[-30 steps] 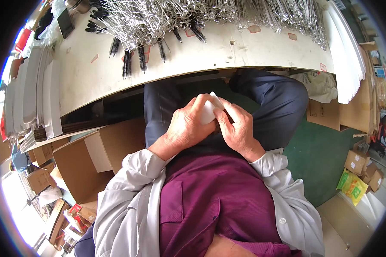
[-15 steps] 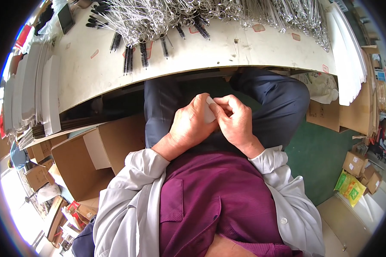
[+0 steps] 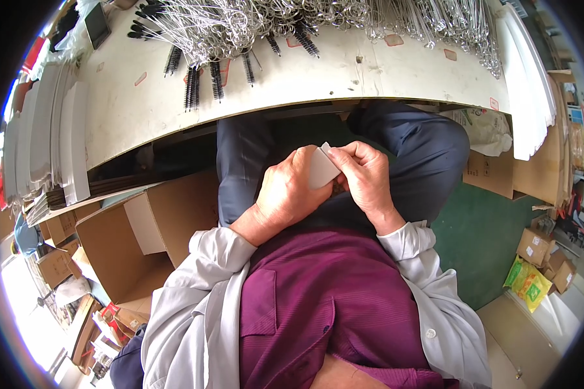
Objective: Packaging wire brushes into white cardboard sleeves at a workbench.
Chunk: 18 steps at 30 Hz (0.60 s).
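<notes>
The left hand (image 3: 289, 188) is curled around a small, flat, white piece like card (image 3: 322, 170). The right hand (image 3: 366, 178) pinches its top corner with thumb and finger. The white piece is up in the air between the purple cloth shirt (image 3: 331, 285) and the long, off-white table (image 3: 285, 81), where a big heap of thin silver wires (image 3: 285, 23) lies, some with black bristles (image 3: 192, 89)

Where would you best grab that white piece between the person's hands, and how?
Probably by its far corner, pinched from the right, where the right hand is: the white piece looks flat-faced, and that corner pokes out past the left hand, which covers its left side.
</notes>
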Tool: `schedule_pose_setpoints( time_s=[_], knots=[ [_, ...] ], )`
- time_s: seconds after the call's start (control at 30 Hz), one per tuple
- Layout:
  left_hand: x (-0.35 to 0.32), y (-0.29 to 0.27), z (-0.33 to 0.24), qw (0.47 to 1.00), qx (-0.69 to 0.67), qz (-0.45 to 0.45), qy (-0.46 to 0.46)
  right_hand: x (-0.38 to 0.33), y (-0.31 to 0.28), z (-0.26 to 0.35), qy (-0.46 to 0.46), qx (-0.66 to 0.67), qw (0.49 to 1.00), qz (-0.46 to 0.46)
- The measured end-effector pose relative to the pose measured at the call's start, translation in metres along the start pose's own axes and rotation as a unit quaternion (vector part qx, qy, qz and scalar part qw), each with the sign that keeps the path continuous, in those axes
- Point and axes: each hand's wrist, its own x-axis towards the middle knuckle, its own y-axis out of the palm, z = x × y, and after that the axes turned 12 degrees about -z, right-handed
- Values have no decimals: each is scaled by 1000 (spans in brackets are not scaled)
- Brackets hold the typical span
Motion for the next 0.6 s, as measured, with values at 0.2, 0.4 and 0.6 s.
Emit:
schedule_pose_setpoints(
  time_s=[0.2,0.4,0.6],
  knots=[
    [-2,2,2,1000,4,-1,0,-5,6,-8,-159,-91,983,-32],
    [1,-2,3,1000,-17,3,-12,-15,6,-5,-165,-76,983,-9],
    [0,-5,7,999,-19,23,-40,-17,9,-16,-220,-110,968,42]
  ],
)
